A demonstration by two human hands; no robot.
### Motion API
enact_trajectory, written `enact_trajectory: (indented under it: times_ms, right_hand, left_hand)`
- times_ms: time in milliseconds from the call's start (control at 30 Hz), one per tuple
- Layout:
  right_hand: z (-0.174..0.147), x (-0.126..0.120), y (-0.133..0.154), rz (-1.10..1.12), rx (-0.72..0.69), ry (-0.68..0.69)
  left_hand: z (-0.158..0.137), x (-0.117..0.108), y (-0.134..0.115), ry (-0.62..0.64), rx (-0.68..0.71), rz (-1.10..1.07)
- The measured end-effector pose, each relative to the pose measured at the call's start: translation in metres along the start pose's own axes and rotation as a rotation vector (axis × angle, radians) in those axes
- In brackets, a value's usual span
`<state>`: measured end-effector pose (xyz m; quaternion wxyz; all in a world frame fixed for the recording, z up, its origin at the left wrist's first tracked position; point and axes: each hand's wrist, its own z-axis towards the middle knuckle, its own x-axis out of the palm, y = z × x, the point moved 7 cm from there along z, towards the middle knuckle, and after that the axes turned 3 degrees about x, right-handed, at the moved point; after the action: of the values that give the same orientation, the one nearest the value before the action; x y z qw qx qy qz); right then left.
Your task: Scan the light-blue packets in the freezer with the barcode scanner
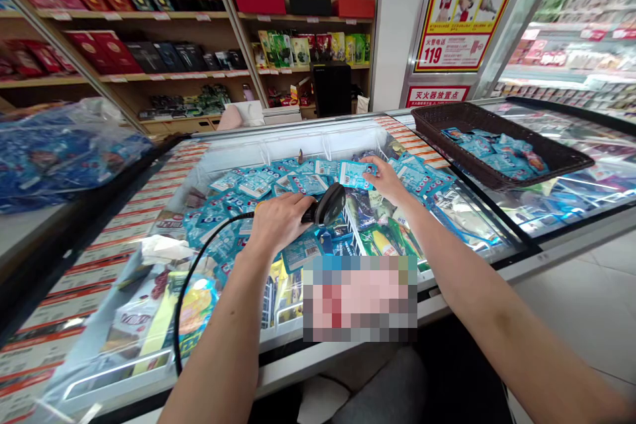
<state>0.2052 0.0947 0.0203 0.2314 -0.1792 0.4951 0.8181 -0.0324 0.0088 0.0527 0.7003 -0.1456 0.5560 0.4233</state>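
Note:
My left hand (279,222) is wrapped round the handle of a black barcode scanner (330,205), whose cord curls down to the left. The scanner's head is tilted to the right. Between the fingers of my right hand (383,179) is a blue snack packet (354,174), its white label and barcode facing up. The packet is just beyond the scanner's head. Under both hands many similar blue packets (258,180) lie spread over the glass top of a freezer (303,139). A blurred patch hides part of the near edge.
A brown woven basket (561,152) with several blue packets stands at the right on the freezer. To the left is a clear plastic bag (64,152) full of blue packets. Behind are shelves of bottles and boxes, with a black monitor (332,89) before them.

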Motion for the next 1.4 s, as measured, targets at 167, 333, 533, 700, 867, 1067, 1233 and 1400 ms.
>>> enact_trajectory:
  times_ms: [167, 333, 533, 700, 867, 1067, 1233, 1400]
  right_hand:
    - [-0.002, -0.001, 0.004, 0.009, 0.021, -0.006]
    - [-0.004, -0.002, 0.009, -0.017, 0.01, -0.012]
    - [-0.004, -0.004, 0.008, -0.146, 0.032, -0.015]
    - [-0.005, -0.018, -0.002, -0.43, 0.158, -0.115]
    - [-0.011, -0.026, -0.003, -0.656, 0.212, -0.176]
    - [-0.018, -0.019, 0.016, -0.745, 0.135, -0.162]
    - [-0.02, 0.011, 0.029, -0.726, -0.075, 0.078]
    - [-0.021, 0.018, 0.023, -0.741, -0.108, 0.126]
  left_hand:
    - [0.0, 0.0, 0.001, -0.003, -0.003, 0.002]
    - [0.0, 0.0, 0.0, -0.003, 0.004, 0.009]
    - [0.0, -0.002, 0.001, -0.029, -0.014, 0.014]
    - [0.0, -0.002, 0.004, -0.038, -0.04, 0.052]
    - [-0.001, -0.001, 0.005, -0.044, -0.055, 0.064]
    - [-0.002, -0.001, 0.006, -0.046, -0.062, 0.041]
    - [-0.001, -0.003, 0.006, -0.053, -0.077, 0.013]
    - [-0.001, -0.002, 0.006, -0.045, -0.072, 0.024]
